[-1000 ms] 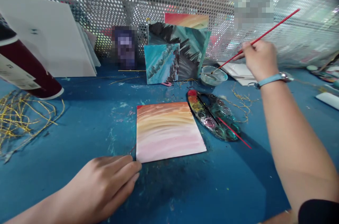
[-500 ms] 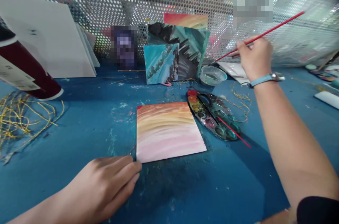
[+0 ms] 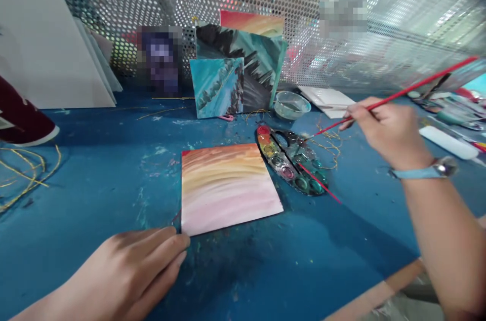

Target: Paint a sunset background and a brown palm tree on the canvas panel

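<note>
My right hand is closed around a thin red paintbrush. The brush slants down to the left, its tip at the dark, wet part of the paint palette. A second red brush rests across the palette's near side. Left of the palette a small canvas lies flat, painted in bands from orange-brown through yellow to pale pink. At its near left corner, my left hand holds the edge with its fingers pressed together; the thumb is hidden.
Behind the palette stands a clear water bowl. Painted canvases lean on the perforated metal screen. White boards, a dark red cup and gold cord are at left. A white tube lies at right.
My right hand has moved down and nearer, bringing the brush tip from the water bowl to the palette. My left hand stays at the canvas corner. The view has turned slightly right.
</note>
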`<action>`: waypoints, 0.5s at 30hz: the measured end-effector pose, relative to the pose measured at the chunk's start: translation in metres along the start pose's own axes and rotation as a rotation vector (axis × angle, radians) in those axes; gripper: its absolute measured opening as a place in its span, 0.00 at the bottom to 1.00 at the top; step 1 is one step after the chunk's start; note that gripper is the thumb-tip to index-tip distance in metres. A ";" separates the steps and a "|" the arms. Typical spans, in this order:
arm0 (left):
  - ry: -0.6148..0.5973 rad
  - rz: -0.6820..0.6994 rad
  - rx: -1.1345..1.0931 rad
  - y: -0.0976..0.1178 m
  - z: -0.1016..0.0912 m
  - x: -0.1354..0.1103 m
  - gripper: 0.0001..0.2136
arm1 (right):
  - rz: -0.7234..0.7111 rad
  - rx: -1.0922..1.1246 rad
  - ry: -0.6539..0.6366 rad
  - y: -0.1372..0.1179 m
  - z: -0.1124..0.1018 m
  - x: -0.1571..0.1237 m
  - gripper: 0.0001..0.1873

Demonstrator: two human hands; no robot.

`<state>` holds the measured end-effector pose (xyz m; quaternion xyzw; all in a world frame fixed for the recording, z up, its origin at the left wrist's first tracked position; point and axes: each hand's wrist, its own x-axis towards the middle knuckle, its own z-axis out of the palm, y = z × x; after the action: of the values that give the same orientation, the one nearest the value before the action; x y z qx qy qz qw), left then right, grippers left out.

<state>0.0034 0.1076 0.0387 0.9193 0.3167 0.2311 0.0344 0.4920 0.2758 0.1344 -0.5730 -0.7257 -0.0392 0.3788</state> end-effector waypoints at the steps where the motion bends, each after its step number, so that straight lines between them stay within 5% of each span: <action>1: -0.001 -0.002 0.002 0.000 0.001 -0.002 0.12 | 0.002 0.001 0.014 0.002 0.003 -0.009 0.34; 8: 0.000 -0.010 -0.006 0.001 0.000 -0.006 0.12 | 0.042 0.072 0.068 0.010 0.007 -0.031 0.22; 15: -0.013 -0.027 -0.007 -0.001 0.001 -0.008 0.12 | 0.056 0.116 0.090 0.007 0.010 -0.036 0.21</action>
<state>-0.0025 0.1031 0.0344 0.9162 0.3282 0.2259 0.0428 0.4951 0.2539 0.1035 -0.5677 -0.6926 -0.0123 0.4447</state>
